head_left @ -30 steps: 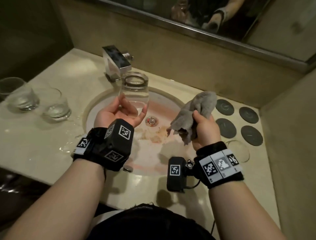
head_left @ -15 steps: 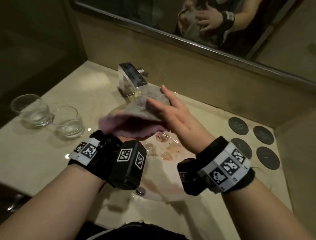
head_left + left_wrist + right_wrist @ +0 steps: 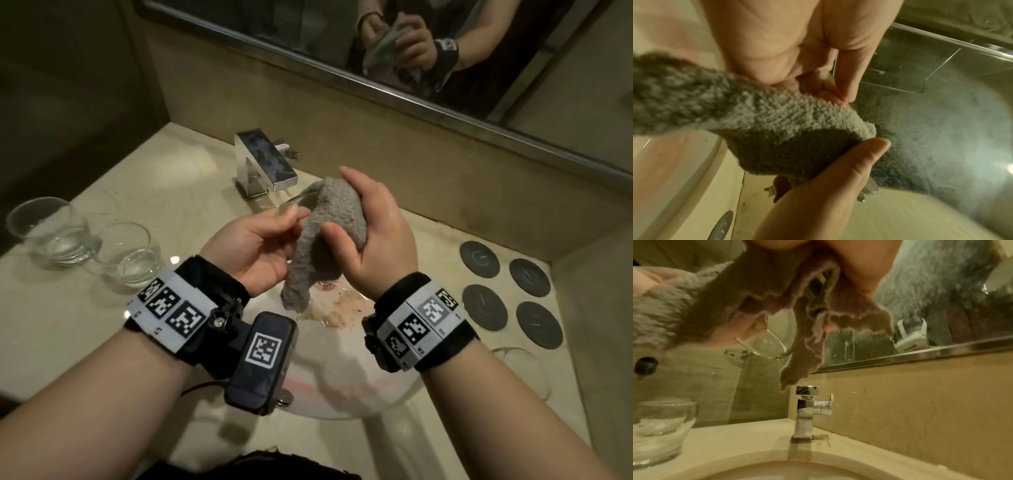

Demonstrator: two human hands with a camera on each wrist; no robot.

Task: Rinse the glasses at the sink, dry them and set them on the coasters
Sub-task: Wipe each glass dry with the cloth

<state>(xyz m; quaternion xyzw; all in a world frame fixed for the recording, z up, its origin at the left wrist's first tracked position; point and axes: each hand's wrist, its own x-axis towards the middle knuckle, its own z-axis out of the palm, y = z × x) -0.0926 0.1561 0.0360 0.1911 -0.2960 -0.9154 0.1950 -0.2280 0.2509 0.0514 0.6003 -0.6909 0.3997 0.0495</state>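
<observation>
Over the sink, my left hand (image 3: 260, 240) holds a clear glass (image 3: 292, 202) tilted on its side. Only its rim shows past the grey cloth (image 3: 318, 240) that covers it. My right hand (image 3: 376, 233) grips the cloth around the glass, thumb pressed on the near side. From the right wrist view the glass (image 3: 768, 344) shows under the hanging cloth (image 3: 803, 344). The left wrist view shows the cloth (image 3: 777, 129) pinched by the right thumb. Four dark coasters (image 3: 484, 306) lie bare on the counter at the right.
Two more glasses (image 3: 51, 233) (image 3: 130, 255) with some water stand on the left counter. A square chrome faucet (image 3: 263, 164) rises behind the basin (image 3: 342, 387). A clear rim (image 3: 517, 366) shows on the counter in front of the coasters. A mirror runs along the back wall.
A second ago the glass stood upright in my left hand and the bunched cloth was apart in my right. The cloth came over the glass and my right hand now wraps it.
</observation>
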